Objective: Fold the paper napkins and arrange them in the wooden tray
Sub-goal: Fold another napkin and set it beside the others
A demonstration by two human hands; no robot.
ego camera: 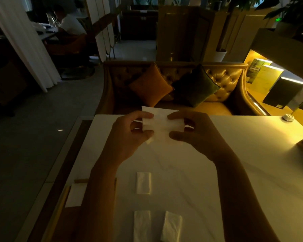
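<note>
Spanning both grips, napkin point(162, 125) pinched between left hand point(129, 135) and right hand point(194, 133), above table point(234, 154).

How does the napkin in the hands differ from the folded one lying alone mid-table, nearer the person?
The held napkin is off the table, pinched at its sides by the left hand and right hand; the lone folded napkin lies flat and untouched on the table. The held one looks wider and only partly folded; the lone one is a narrow, finished strip. Both are white paper.
</note>
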